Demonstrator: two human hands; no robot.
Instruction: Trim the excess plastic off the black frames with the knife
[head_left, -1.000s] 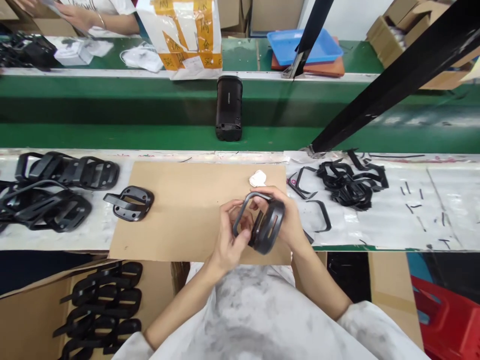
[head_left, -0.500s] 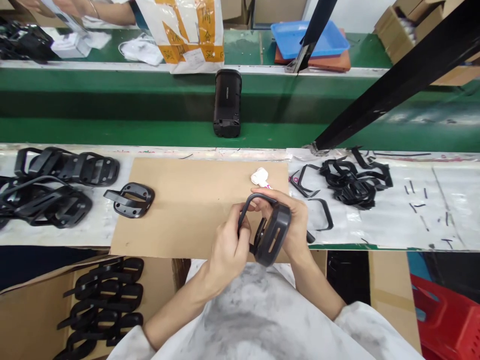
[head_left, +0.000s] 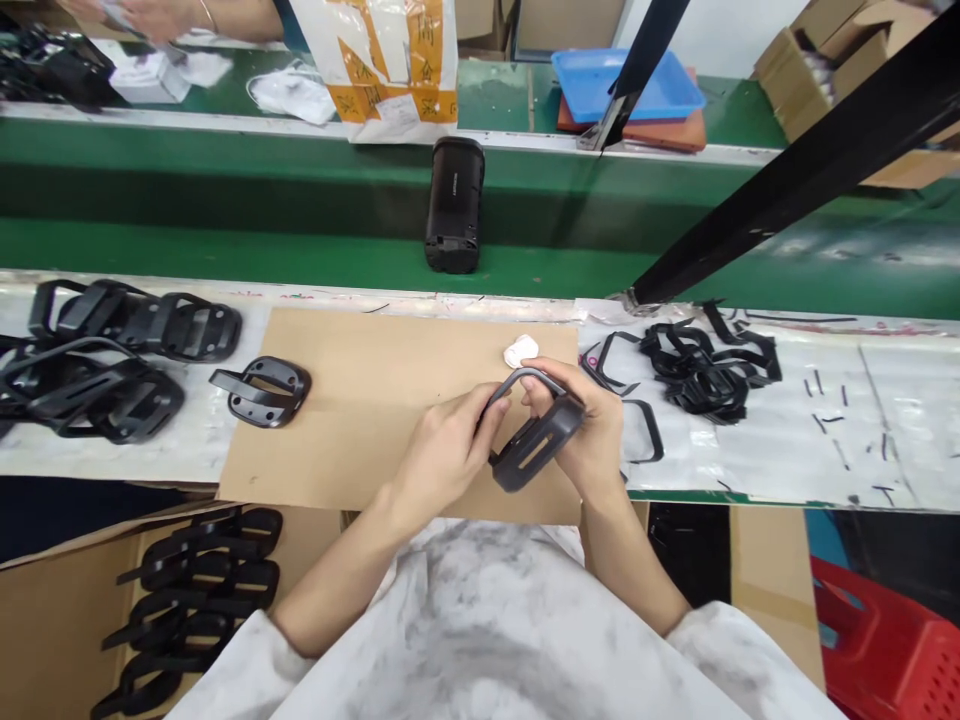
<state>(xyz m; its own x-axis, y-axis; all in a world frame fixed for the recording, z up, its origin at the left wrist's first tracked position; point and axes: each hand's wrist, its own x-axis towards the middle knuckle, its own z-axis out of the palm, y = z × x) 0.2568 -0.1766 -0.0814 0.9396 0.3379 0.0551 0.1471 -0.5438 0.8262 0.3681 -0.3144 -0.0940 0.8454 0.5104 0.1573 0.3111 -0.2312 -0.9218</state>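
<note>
Both hands hold one black plastic frame part (head_left: 536, 445) with a thin loop handle, over the near edge of a brown cardboard sheet (head_left: 375, 400). My left hand (head_left: 442, 455) is closed, its fingers pinching the loop on the left side. My right hand (head_left: 592, 435) is wrapped round the part's slotted oval body from the right. A small white object (head_left: 519, 351) lies on the cardboard just beyond the hands. A single finished black part (head_left: 262, 390) sits at the cardboard's left edge.
Stacked black parts (head_left: 112, 360) lie at the left, a tangle of thin black strips (head_left: 705, 365) at the right. A cardboard box (head_left: 67, 620) of parts stands below left. A black cylinder (head_left: 454, 205) rests on the green conveyor (head_left: 225, 250). Another person's hands (head_left: 172, 15) work at the far side.
The part has been turned in my hands: its slotted body now lies lower and more level. My left hand has shifted a little up and left along the loop.
</note>
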